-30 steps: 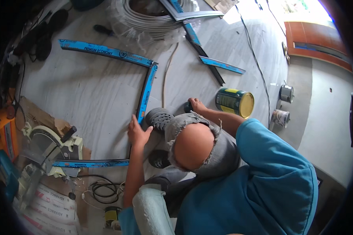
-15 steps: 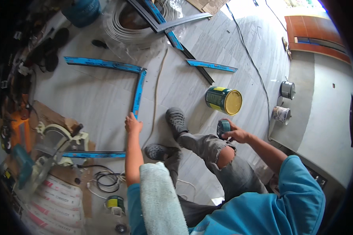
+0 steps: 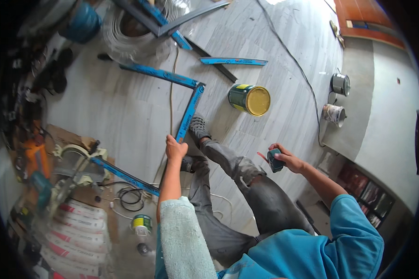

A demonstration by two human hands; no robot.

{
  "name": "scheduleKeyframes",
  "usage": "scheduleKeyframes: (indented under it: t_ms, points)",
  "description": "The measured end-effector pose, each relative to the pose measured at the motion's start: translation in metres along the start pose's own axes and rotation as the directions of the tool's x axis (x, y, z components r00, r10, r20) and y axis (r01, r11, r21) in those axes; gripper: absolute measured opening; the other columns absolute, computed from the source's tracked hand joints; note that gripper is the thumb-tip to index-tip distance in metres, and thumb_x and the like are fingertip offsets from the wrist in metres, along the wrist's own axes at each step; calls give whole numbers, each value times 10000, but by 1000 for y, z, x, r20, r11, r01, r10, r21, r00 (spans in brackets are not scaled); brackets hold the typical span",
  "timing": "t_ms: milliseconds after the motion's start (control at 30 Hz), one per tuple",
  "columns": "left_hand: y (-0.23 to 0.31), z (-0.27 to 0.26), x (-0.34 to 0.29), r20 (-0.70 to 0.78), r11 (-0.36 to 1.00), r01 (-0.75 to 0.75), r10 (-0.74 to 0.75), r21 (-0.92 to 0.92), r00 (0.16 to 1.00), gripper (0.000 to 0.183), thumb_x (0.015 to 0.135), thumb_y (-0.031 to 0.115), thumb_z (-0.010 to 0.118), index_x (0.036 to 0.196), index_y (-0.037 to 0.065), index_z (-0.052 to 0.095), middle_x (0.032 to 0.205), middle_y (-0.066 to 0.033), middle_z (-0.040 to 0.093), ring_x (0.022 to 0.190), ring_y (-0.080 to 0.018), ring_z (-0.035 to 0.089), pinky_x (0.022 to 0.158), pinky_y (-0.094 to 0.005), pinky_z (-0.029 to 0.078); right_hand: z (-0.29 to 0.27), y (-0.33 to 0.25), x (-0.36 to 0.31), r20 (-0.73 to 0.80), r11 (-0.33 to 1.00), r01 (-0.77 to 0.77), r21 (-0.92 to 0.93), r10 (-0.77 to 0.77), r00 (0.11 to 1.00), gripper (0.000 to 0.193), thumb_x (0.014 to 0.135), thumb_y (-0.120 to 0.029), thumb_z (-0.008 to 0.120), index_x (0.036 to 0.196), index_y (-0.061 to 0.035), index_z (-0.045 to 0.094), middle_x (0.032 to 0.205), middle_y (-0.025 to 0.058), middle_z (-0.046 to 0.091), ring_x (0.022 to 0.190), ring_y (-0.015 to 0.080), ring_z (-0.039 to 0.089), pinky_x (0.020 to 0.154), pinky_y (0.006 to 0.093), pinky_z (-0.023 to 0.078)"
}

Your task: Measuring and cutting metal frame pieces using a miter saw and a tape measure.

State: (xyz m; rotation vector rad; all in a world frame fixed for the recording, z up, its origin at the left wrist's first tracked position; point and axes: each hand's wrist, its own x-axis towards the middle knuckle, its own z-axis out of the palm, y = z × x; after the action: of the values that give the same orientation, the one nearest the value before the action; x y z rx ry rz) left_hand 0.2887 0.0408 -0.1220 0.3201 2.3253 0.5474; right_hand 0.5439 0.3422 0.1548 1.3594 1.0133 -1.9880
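My left hand (image 3: 176, 148) is closed around one side of a blue-filmed metal frame (image 3: 191, 111). That frame has three visible sides and an upper right corner joint; its lower side runs from the mitre saw (image 3: 79, 162) to behind my left forearm. In my right hand (image 3: 289, 161) is a dark green and black tape measure (image 3: 275, 160), with a thin red strip sticking out beside it. My right hand is above the floor, to the right of my knee. A green and yellow paint tin (image 3: 239, 97) lies on its side beyond my feet.
A coiled pale hose (image 3: 118, 37) and crossed metal profiles (image 3: 191, 19) lie at the far left. A loose blue profile (image 3: 235, 61) is near the tin. A dark cable (image 3: 295, 60) crosses the floor. Two small cans (image 3: 341, 84) stand by the right wall. Wrapped packs (image 3: 74, 232) are at lower left.
My left hand has swung the frame to the right and tilted it, so its lower side now slants. My right hand has moved slightly right with the tape measure, and the view has shifted.
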Motion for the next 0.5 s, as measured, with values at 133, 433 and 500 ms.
scheduleKeyframes:
  t_ms: [133,433,500]
  points:
    - [98,-93,-91,19,989,-81,79,126,997,422,713,249,621,996,1,431,949,-234,608,894,-435,595,779,-511,486,-1,16,-103,167,949,41,-313,12,986,482,912,-303,554,1320,-106,391,1097,61,523,1004,139,514,820,286,452]
    - [232,-245,-289,478,892,-444,353,89,804,340,726,323,723,759,17,579,690,-152,606,654,-298,588,635,-410,466,61,201,-304,-51,951,251,-180,-263,963,716,732,-299,726,1318,-19,424,1134,107,564,1056,210,539,866,358,457]
    - [253,-237,-327,580,901,-428,311,71,753,337,740,324,737,745,21,590,640,-88,577,618,-205,548,614,-366,454,72,215,-313,-220,960,265,-94,-280,934,737,790,-504,625,1355,-84,410,1273,176,512,1133,305,516,931,401,421]
